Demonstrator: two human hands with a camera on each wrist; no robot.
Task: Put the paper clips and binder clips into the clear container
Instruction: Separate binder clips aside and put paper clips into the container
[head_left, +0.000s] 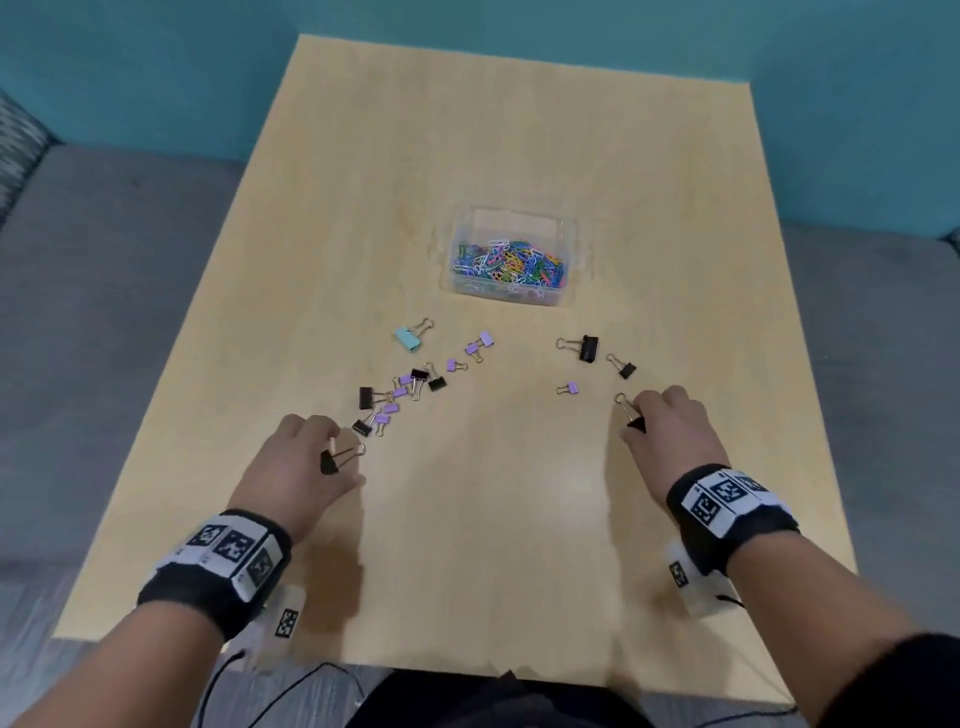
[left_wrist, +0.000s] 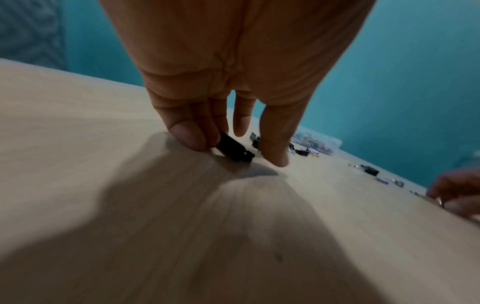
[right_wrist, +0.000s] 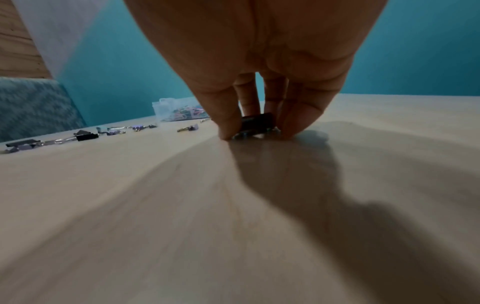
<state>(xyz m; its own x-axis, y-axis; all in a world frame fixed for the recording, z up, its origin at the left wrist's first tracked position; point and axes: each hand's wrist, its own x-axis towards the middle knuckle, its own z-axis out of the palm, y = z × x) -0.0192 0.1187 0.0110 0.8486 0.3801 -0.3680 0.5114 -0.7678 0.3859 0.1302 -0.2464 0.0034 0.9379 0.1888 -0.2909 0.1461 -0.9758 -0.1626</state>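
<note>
A clear container (head_left: 568, 249) stands mid-table with several coloured paper clips (head_left: 509, 262) inside. My left hand (head_left: 343, 457) pinches a black binder clip (head_left: 328, 462) at the table surface; in the left wrist view that clip (left_wrist: 233, 149) lies between fingers and thumb. My right hand (head_left: 631, 422) pinches another black binder clip (head_left: 637, 422), seen between its fingertips (right_wrist: 228, 131) in the right wrist view, low on the table. Loose on the table lie a teal binder clip (head_left: 408, 339), several small purple and black clips (head_left: 415, 384), and black clips (head_left: 588, 347) near the right hand.
The wooden table (head_left: 467, 130) stands against a teal wall, with a grey couch seat to its left and right. A small purple clip (head_left: 570, 387) and a black clip (head_left: 626, 369) lie just ahead of the right hand. Cables hang at the near edge.
</note>
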